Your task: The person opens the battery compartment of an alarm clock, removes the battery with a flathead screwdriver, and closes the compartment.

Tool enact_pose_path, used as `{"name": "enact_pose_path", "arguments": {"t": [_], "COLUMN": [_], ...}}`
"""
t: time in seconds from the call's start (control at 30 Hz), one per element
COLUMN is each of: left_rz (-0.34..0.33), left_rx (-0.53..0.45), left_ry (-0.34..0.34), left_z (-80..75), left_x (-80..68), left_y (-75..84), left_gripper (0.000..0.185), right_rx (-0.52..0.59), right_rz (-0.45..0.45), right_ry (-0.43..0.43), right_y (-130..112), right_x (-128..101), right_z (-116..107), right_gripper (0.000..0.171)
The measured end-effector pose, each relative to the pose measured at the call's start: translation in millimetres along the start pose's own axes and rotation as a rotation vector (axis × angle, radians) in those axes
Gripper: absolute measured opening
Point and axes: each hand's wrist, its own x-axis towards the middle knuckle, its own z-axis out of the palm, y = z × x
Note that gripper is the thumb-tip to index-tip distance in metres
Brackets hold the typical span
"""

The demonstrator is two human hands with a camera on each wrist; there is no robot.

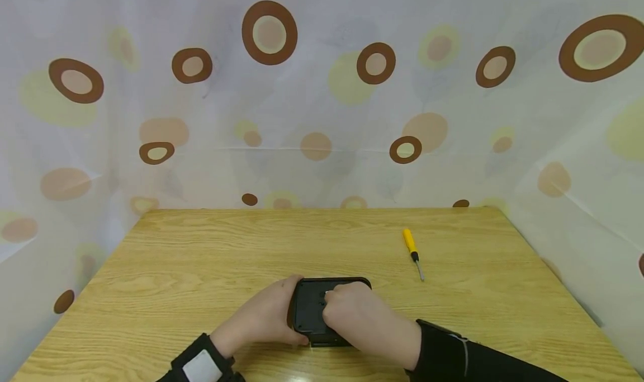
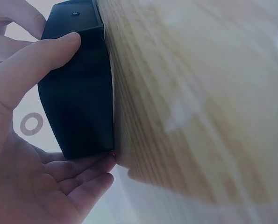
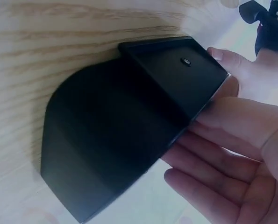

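A black, flat plastic device (image 1: 308, 310) lies on the wooden table (image 1: 201, 259) near its front edge. My left hand (image 1: 274, 316) grips its left side; in the left wrist view the thumb (image 2: 45, 53) lies along the dark casing (image 2: 75, 98) and the fingers (image 2: 82, 175) curl round its lower edge. My right hand (image 1: 352, 315) is curled over the device's right part. The right wrist view shows the casing (image 3: 115, 135) with a small screw hole (image 3: 187, 61) and my fingers (image 3: 223, 154) against its edge.
A screwdriver with a yellow handle (image 1: 412, 251) lies on the table to the right, behind the hands. A white curtain with brown and yellow circles (image 1: 322, 119) encloses the table at the back and both sides.
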Motion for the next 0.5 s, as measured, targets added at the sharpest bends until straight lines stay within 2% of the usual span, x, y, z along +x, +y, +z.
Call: {"name": "enact_pose_path", "arguments": {"t": [0.2,0.5], "left_rz": [0.002,0.006], "left_rx": [0.001,0.007], "left_ry": [0.006,0.008], "left_z": [1.3,0.1], "left_x": [1.5,0.2], "left_y": [0.6,1.7], "left_gripper": [0.115,0.114], "right_rx": [-0.043,-0.038], "right_rz": [-0.014,-0.027], "right_ry": [-0.040,-0.047], "right_y": [-1.3,-0.3], "right_x": [0.3,0.4], "right_z": [-0.3,1.3], "right_gripper": [0.011,0.009]}}
